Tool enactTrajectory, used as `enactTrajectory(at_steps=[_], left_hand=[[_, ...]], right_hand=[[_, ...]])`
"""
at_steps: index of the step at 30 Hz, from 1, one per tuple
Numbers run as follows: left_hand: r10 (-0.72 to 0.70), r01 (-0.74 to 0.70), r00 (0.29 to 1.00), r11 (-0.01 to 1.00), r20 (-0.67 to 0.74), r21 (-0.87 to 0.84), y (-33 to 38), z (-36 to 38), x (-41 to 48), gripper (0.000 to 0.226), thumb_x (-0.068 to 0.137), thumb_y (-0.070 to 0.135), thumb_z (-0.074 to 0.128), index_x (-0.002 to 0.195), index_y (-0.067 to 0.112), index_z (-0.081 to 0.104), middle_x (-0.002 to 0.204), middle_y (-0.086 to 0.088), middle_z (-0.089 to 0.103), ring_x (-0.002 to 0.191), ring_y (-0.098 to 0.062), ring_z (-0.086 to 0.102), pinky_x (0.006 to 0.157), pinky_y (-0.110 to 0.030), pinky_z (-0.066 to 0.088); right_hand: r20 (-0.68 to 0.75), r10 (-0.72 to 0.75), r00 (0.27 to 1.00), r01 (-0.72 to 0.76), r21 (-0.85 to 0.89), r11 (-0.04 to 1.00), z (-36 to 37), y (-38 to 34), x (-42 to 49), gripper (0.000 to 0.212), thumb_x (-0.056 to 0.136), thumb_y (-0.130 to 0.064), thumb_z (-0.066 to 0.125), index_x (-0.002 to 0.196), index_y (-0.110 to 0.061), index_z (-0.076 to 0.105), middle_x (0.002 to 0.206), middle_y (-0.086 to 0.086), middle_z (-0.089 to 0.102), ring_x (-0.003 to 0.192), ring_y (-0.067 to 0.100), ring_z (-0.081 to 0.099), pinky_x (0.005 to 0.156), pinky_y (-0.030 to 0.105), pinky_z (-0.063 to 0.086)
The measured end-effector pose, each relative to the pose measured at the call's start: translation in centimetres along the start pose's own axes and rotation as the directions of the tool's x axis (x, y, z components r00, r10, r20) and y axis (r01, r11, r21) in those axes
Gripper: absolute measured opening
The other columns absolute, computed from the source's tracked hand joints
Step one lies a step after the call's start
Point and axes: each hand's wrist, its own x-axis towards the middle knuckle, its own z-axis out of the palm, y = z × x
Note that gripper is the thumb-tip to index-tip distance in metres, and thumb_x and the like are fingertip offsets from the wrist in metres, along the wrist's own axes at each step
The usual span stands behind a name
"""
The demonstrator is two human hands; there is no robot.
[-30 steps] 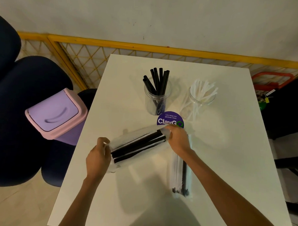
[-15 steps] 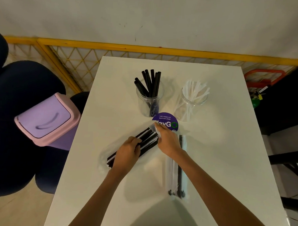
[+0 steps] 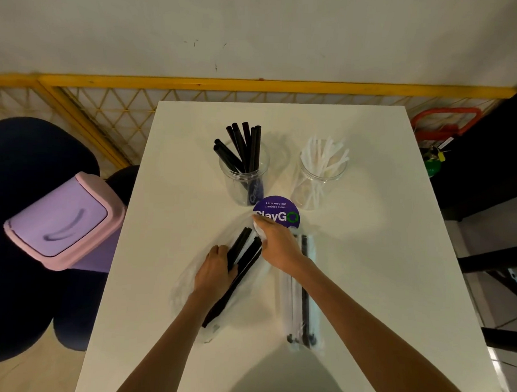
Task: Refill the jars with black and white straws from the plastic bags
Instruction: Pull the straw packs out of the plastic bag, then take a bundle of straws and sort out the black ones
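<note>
Black straws (image 3: 241,242), bagged, centre frame: bundle now angled steeper than before. Left hand (image 3: 215,271) grips them; right hand (image 3: 276,244) pinches plastic bag (image 3: 185,293) mouth.

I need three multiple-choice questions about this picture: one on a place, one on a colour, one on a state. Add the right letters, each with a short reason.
1. Where is the sticker?
A. on the table, just nearer than the left jar and right jar
B. on a plate
C. inside a jar

2. The right jar's straws are:
A. black
B. white
C. red

3. The left hand:
A. lies flat on the table
B. lifts a jar
C. grips black straws in a bag

1 A, it lies flat before the gap between the jars.
2 B, all look white.
3 C, its fingers curl round the bundle.
</note>
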Motion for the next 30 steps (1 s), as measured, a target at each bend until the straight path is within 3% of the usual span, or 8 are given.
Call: enactTrajectory(at_steps=[8, 11, 15, 21, 24, 27, 30], left_hand=[[-0.041, 0.04, 0.999, 0.997, -0.004, -0.072, 0.4, -0.3, -0.5, 0.015, 0.087, 0.021, 0.054, 0.09, 0.015, 0.041, 0.084, 0.001, 0.044, 0.074, -0.018, 0.046, 0.062, -0.028, 0.038], [-0.014, 0.013, 1.0, 0.995, -0.01, -0.102, 0.4, -0.5, -1.0, 0.015, 0.088, 0.019, 0.052, 0.09, 0.015, 0.037, 0.07, 0.003, 0.044, 0.068, -0.019, 0.048, 0.055, -0.028, 0.038], [0.048, -0.057, 0.997, 0.982, -0.056, -0.182, 0.6, -1.3, -1.4, 0.013, 0.088, 0.016, 0.051, 0.092, 0.014, 0.039, 0.067, 0.004, 0.046, 0.064, -0.019, 0.049, 0.048, -0.021, 0.033], [0.101, -0.133, 0.989, 0.92, -0.105, -0.369, 2.1, -4.3, -1.9, 0.014, 0.091, 0.027, 0.056, 0.092, 0.016, 0.048, 0.068, 0.006, 0.053, 0.058, -0.011, 0.052, 0.051, -0.019, 0.038], [0.103, -0.17, 0.984, 0.783, -0.145, -0.598, 4.1, -7.2, -2.2, 0.011, 0.091, 0.021, 0.057, 0.087, 0.012, 0.051, 0.064, 0.001, 0.056, 0.052, -0.011, 0.055, 0.053, -0.02, 0.048], [0.096, -0.224, 0.974, 0.562, -0.206, -0.797, 6.4, -10.0, -2.7, 0.017, 0.092, 0.014, 0.056, 0.075, 0.014, 0.054, 0.059, 0.0, 0.056, 0.049, -0.008, 0.055, 0.054, -0.019, 0.049], [0.026, -0.079, 0.997, 0.275, -0.075, -0.958, 8.3, -11.5, -3.0, 0.016, 0.091, 0.019, 0.057, 0.076, 0.012, 0.057, 0.062, 0.001, 0.058, 0.055, -0.011, 0.058, 0.056, -0.022, 0.05]], right_hand=[[0.006, 0.023, 1.0, -0.023, 0.098, 0.995, 0.5, 0.0, 0.0, 0.066, 0.087, -0.005, 0.058, 0.146, -0.014, 0.029, 0.144, 0.005, 0.043, 0.131, 0.023, 0.043, 0.106, 0.033, 0.041], [0.002, 0.03, 1.0, -0.03, 0.164, 0.986, 0.6, 0.4, -0.1, 0.066, 0.085, -0.005, 0.059, 0.144, -0.015, 0.033, 0.141, 0.006, 0.046, 0.128, 0.023, 0.045, 0.103, 0.035, 0.043], [-0.017, 0.054, 0.998, -0.048, 0.263, 0.964, 0.8, 0.9, -0.4, 0.061, 0.082, -0.009, 0.064, 0.139, -0.017, 0.042, 0.137, 0.006, 0.049, 0.125, 0.021, 0.046, 0.101, 0.033, 0.045], [-0.284, 0.145, 0.948, 0.008, 0.478, 0.878, 0.1, -0.3, -1.7, 0.044, 0.081, -0.004, 0.064, 0.124, -0.01, 0.057, 0.12, 0.008, 0.057, 0.11, 0.016, 0.052, 0.094, 0.03, 0.049], [-0.296, 0.232, 0.926, 0.038, 0.687, 0.726, -0.5, -1.7, -2.5, 0.038, 0.085, -0.017, 0.066, 0.121, -0.009, 0.058, 0.112, 0.001, 0.06, 0.1, 0.011, 0.056, 0.094, 0.03, 0.049], [-0.069, 0.208, 0.976, -0.043, 0.872, 0.488, -1.3, -3.3, -3.5, 0.059, 0.079, -0.053, 0.064, 0.115, -0.007, 0.059, 0.107, 0.008, 0.065, 0.101, 0.024, 0.064, 0.095, 0.036, 0.051], [0.171, 0.104, 0.98, -0.2, 0.846, 0.495, -1.6, -4.5, -5.1, 0.079, 0.069, -0.073, 0.056, 0.109, -0.005, 0.063, 0.1, 0.023, 0.065, 0.094, 0.035, 0.064, 0.094, 0.042, 0.05]])
